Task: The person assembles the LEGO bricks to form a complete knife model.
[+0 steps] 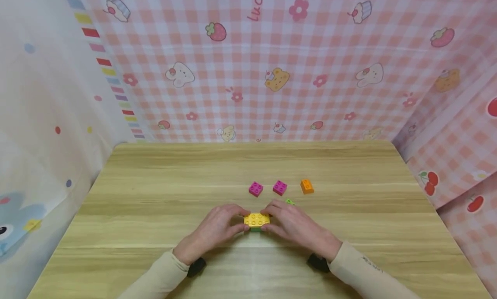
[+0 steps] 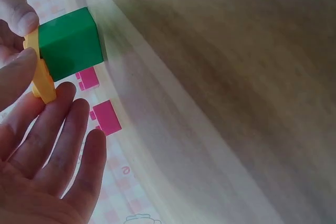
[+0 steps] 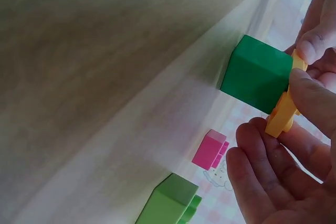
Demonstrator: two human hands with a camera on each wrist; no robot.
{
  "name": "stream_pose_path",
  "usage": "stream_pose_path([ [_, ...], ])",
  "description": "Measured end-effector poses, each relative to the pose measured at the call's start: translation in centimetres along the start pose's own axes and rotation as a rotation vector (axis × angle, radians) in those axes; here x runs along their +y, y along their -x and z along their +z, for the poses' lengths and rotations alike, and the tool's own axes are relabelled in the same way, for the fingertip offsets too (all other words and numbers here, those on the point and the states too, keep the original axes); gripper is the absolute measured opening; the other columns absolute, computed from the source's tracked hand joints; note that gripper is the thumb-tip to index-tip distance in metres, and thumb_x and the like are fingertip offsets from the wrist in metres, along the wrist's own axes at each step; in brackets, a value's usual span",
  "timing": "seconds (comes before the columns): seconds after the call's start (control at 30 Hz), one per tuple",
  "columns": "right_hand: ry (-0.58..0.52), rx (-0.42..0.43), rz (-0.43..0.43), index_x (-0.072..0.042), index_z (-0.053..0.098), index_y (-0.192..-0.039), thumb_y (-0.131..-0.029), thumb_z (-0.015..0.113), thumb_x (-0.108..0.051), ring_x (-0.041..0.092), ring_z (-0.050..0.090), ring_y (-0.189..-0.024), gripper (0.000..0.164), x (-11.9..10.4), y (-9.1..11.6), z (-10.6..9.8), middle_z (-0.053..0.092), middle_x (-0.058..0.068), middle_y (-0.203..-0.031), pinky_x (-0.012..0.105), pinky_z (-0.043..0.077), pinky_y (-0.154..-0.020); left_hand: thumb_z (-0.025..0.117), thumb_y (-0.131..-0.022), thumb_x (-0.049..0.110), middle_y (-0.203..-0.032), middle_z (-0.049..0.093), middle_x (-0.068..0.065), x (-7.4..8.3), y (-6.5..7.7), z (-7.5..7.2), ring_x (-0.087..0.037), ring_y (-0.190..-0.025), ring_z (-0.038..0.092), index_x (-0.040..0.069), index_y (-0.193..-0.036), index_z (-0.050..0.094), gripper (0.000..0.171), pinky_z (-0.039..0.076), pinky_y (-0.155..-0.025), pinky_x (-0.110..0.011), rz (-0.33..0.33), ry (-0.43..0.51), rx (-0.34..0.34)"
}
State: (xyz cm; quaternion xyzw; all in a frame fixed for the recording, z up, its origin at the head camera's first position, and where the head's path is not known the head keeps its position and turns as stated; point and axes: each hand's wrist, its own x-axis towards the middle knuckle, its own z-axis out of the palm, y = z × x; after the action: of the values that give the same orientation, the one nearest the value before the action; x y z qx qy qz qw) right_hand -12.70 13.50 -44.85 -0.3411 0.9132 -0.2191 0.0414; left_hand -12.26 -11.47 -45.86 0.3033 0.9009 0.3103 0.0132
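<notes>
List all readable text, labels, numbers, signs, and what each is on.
"Luck": pink checked cloth, printed sideways, at the top of the head view.
"e": same cloth, low down.
Right sleeve: dark marks like lettering, too blurred to read.
Yellow brick: nothing legible.

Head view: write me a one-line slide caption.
Left hand and right hand grip a yellow block on a green block, two pink blocks and an orange block beyond.

Cloth-hung, play-style nook, home or studio unclear: pink gingham cloth (image 1: 248,59) printed with strawberries (image 1: 218,32) and bears (image 1: 277,80) behind wood-grain worktop (image 1: 163,174) with toy bricks (image 1: 280,187); dotted white cloth (image 1: 39,92) at left.
</notes>
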Motion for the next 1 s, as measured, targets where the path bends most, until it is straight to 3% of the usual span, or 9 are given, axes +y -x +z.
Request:
stream_pose_path([
  [0.27,-0.018,-0.004,0.049,-0.008,0.07,-0.127,-0.095,0.077,-0.035,0.02,0.066,-0.109,0.042,0.1,0.0,0.2,0.07,0.006,-0.121,0.042,0.057,-0.094,0.082,-0.09,0.022,-0.118,0.075,-0.009,0.0,-0.2,0.1,-0.026,-0.11,0.07,0.007,-0.117,0.073,0.032,0.056,-0.097,-0.047,-0.028,-0.001,-0.023],
  [0.53,-0.027,0.004,0.064,-0.008,0.063,-0.139,-0.093,0.077,-0.043,0.029,0.063,-0.124,0.06,0.7,0.6,-0.4,0.065,0.012,-0.136,0.049,0.054,-0.102,0.082,-0.089,0.023,-0.121,0.074,-0.009,0.0,-0.4,0.1,-0.027,-0.113,0.069,0.008,-0.121,0.072,0.036,0.055,-0.098,-0.047,-0.055,-0.003,-0.045],
  [0.8,-0.047,0.079,0.028,-0.008,0.064,-0.137,-0.092,0.079,-0.041,0.029,0.06,-0.129,0.058,2.2,1.2,-1.7,0.065,0.008,-0.138,0.048,0.051,-0.106,0.082,-0.089,0.028,-0.125,0.072,-0.01,0.0,-0.2,0.2,-0.028,-0.116,0.067,0.009,-0.126,0.071,0.043,0.053,-0.102,-0.049,-0.067,-0.017,-0.048],
  [1.0,-0.096,0.043,0.073,-0.009,0.063,-0.139,-0.092,0.079,-0.036,0.028,0.058,-0.131,0.057,3.6,1.7,-2.4,0.062,0.008,-0.142,0.049,0.05,-0.107,0.082,-0.088,0.035,-0.124,0.073,-0.007,0.0,-0.2,0.2,-0.027,-0.118,0.066,0.011,-0.126,0.071,0.046,0.052,-0.103,-0.048,-0.079,-0.015,-0.065],
])
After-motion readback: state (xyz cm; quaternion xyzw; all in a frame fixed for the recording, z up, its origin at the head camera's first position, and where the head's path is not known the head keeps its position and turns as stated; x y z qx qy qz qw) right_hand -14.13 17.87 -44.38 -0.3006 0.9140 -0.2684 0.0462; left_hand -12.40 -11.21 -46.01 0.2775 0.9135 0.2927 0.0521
